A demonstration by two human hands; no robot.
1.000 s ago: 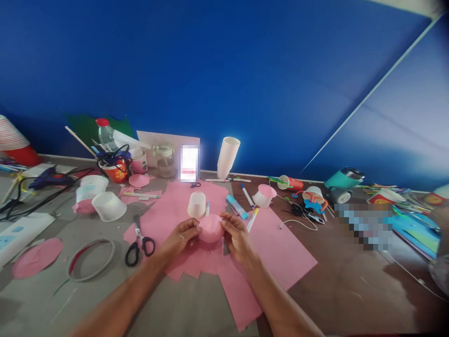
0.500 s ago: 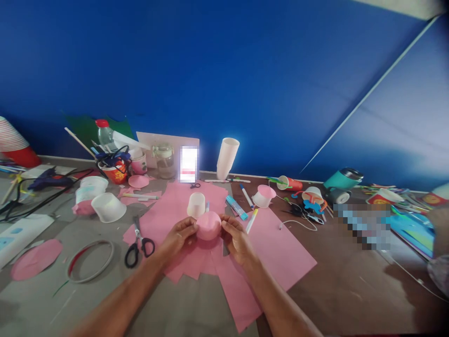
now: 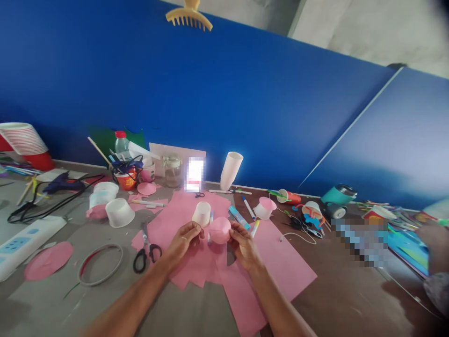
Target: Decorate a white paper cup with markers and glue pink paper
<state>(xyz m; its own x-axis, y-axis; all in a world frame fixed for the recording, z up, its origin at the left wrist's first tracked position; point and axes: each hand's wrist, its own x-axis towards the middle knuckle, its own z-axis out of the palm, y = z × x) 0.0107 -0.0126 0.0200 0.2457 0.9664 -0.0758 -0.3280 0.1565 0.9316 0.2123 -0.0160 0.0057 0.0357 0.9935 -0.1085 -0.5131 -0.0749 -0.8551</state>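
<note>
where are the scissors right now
In the head view, the scissors lie on the table just left of the left hand, at the left edge of the pink paper, right of the ring.

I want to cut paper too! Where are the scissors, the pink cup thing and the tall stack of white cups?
scissors (image 3: pixel 146 252), head view, near the pivot of the blades.
pink cup (image 3: pixel 220 230), head view, its paper-covered side.
stack of white cups (image 3: pixel 230 169), head view, mid-side.

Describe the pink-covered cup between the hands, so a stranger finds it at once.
On the pink paper sheets in the table's middle, both hands meet. The pink-covered cup sits between them; the plain white cup just behind it has no covering.
</note>
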